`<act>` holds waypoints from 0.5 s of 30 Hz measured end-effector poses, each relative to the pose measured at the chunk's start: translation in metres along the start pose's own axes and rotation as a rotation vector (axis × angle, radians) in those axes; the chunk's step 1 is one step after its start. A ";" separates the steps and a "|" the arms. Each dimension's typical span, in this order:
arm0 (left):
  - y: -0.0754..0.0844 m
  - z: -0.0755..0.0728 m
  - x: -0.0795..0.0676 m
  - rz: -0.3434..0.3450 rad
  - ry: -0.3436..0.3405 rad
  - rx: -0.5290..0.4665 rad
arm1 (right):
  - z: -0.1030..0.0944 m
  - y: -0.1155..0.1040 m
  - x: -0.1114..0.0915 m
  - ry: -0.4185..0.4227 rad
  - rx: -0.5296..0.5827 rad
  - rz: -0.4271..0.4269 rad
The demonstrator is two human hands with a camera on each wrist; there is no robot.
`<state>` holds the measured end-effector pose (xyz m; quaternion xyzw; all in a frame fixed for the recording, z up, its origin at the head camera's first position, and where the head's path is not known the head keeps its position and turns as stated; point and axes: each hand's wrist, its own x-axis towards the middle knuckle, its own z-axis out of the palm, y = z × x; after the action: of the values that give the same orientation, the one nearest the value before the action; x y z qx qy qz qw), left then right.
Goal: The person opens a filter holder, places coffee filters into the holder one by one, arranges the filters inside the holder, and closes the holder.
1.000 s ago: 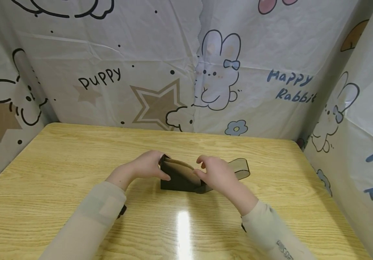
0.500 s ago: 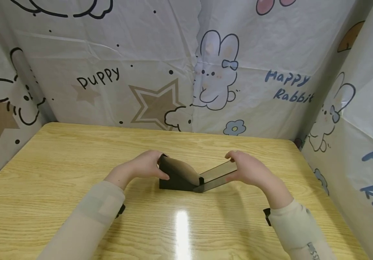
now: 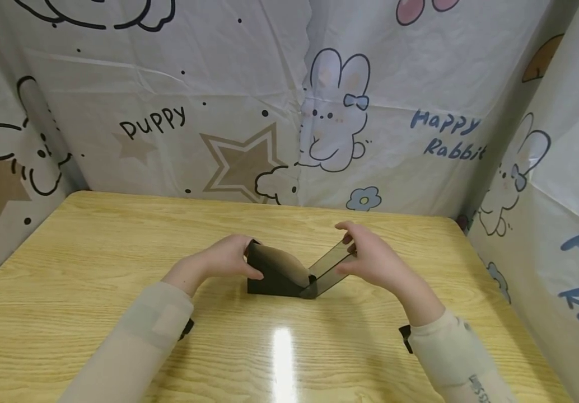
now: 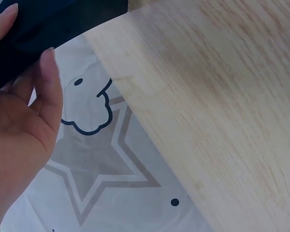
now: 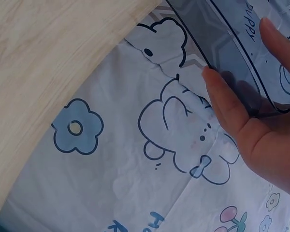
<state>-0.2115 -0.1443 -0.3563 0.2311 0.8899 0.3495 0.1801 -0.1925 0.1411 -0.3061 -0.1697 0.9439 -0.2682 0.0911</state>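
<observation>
A black wedge-shaped box point(image 3: 273, 281) with a slanted open top stands on the table in the head view. Brown, paper-like sheets with a curved edge point(image 3: 283, 262) lie inside it; they look like coffee filters. From the box's low right end a smoky see-through lid point(image 3: 331, 264) tilts up and to the right on its hinge. My left hand point(image 3: 225, 256) grips the box's tall left end between thumb and fingers. With the thumb and fingers of my right hand point(image 3: 376, 260), I hold the lid's free end. The right wrist view shows those fingers point(image 5: 227, 99) along the lid's edges.
The light wood table point(image 3: 118, 246) extends on all sides of the box. A printed cloth point(image 3: 239, 84) hangs behind the table's back edge, and another stretch of cloth point(image 3: 561, 184) hangs along the right side.
My right hand has gone from over the brown sheets to the lid's free end. Over the last half second the lid has swung up more steeply. My left hand keeps its place on the box.
</observation>
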 end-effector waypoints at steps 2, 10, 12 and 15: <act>0.000 0.001 0.000 -0.001 0.000 -0.001 | 0.002 -0.001 0.001 0.011 0.022 0.001; 0.001 0.006 0.005 0.007 0.011 0.003 | 0.014 -0.008 0.005 0.066 0.130 -0.031; 0.003 0.007 0.007 0.007 0.010 0.006 | 0.019 -0.009 0.007 0.079 0.136 -0.042; 0.006 0.009 0.007 0.001 0.012 0.012 | 0.025 -0.013 0.009 0.087 0.143 -0.048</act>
<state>-0.2114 -0.1319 -0.3590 0.2304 0.8930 0.3456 0.1732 -0.1910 0.1156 -0.3214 -0.1739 0.9211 -0.3439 0.0555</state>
